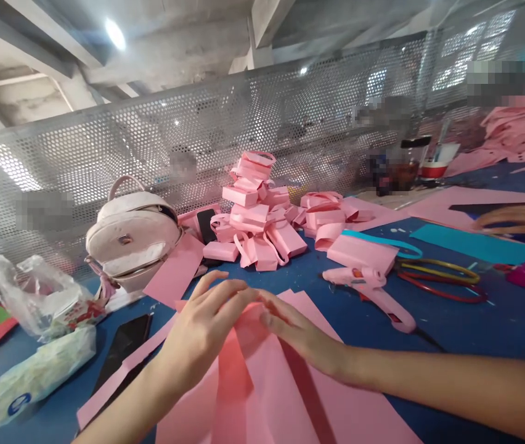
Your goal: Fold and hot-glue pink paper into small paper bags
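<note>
Both hands (240,327) on pink paper (262,382), glue gun (368,290) nearby.

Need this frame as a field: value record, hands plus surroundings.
left hand: fingers over folded pink paper
right hand: against the same paper
surface: blue tabletop
behind hands: piled small pink paper boxes
right side: pink plastic glue gun
left side: pale pink backpack, crumpled clear plastic bag

The head view looks forward and slightly down from close above the blue table (466,333), tilted sideways.
</note>
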`<state>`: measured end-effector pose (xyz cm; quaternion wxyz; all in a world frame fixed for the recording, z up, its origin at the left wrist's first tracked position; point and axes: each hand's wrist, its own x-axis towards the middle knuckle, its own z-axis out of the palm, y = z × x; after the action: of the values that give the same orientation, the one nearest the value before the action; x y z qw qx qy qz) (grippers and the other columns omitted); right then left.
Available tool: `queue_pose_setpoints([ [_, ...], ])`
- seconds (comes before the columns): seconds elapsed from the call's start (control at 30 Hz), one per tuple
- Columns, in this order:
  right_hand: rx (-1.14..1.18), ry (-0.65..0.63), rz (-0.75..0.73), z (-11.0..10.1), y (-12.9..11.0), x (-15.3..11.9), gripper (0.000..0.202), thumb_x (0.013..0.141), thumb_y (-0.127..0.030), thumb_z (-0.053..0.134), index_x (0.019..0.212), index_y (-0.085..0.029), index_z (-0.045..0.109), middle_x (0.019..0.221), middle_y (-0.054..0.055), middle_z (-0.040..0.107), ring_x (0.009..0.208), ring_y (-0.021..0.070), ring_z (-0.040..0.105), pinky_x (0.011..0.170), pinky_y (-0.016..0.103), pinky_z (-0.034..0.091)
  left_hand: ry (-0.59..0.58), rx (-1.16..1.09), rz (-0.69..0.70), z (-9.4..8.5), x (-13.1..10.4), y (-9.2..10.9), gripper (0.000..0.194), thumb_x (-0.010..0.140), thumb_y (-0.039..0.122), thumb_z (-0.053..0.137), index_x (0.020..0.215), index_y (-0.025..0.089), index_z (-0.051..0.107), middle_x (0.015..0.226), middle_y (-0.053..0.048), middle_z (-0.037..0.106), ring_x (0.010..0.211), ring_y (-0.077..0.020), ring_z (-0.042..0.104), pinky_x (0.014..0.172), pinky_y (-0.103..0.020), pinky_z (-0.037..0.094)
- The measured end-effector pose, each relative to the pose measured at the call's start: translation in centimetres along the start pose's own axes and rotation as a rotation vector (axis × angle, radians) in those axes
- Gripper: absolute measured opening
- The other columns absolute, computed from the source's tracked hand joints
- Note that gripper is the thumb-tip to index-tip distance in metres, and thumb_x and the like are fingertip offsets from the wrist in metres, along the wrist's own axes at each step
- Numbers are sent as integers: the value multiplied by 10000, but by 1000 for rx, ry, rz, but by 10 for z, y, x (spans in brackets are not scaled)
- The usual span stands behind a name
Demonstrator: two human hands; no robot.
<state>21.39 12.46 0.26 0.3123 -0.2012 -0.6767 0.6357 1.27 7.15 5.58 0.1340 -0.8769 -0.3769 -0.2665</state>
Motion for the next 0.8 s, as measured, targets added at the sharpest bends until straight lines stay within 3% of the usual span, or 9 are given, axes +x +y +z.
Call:
queue_pose_setpoints([
  [0.13,67,3,90,0,9,-5,624,963,-607,553,1476,-259,483,1557,74,462,1490,264,329,1244,474,205,-38,-15,2,11,-4,-2,385,1027,28,351,1333,193,517,1214,-110,688,1135,-204,637,1141,-444,335],
  [0.23,68,41,144,0,11,-6,666,938,-636,568,1487,-270,475,1571,78,445,1508,276,294,1250,514,173,-71,-81,27,6,-2,-2,434,1039,57,330,1439,199,424,1322,-130,659,1229,-207,614,1205,-469,244],
  [0.33,66,47,139,0,9,-7,678,910,-669,578,1471,-296,501,1555,67,465,1510,280,290,1250,519,171,-181,-200,65,-11,1,-3,500,1065,271,405,1549,231,286,1458,-144,576,1339,-260,552,1255,-540,54],
  [0.43,64,20,111,1,6,-8,643,904,-685,570,1434,-321,546,1529,53,494,1493,287,325,1237,516,212,-295,-290,66,-23,2,-5,954,848,573,719,1595,303,191,1534,-150,505,1385,-368,502,1235,-612,40],
  [0.5,68,5,104,1,5,-9,622,911,-677,567,1423,-324,559,1519,53,506,1488,283,333,1231,518,228,-322,-339,37,-24,2,-5,1166,706,613,824,1608,308,152,1566,-168,461,1390,-419,487,1221,-632,109],
  [0.6,104,-14,88,3,5,-10,620,911,-669,575,1423,-320,560,1504,58,519,1470,272,363,1226,498,249,-342,-320,35,-24,2,-6,1116,759,515,821,1617,305,140,1584,-160,435,1394,-424,482,1211,-619,184],
  [0.7,162,-39,58,4,7,-11,585,932,-639,573,1410,-302,569,1483,65,541,1408,257,452,1207,465,298,-322,-159,27,-28,3,-10,904,887,264,682,1618,308,152,1589,-124,438,1426,-363,456,1213,-579,245],
  [0.8,171,-59,43,3,8,-11,499,980,-570,548,1382,-276,580,1461,66,566,1376,231,493,1182,431,339,-277,42,-12,-38,0,-22,826,845,62,571,1586,276,276,1546,-108,499,1410,-319,475,1212,-579,255],
])
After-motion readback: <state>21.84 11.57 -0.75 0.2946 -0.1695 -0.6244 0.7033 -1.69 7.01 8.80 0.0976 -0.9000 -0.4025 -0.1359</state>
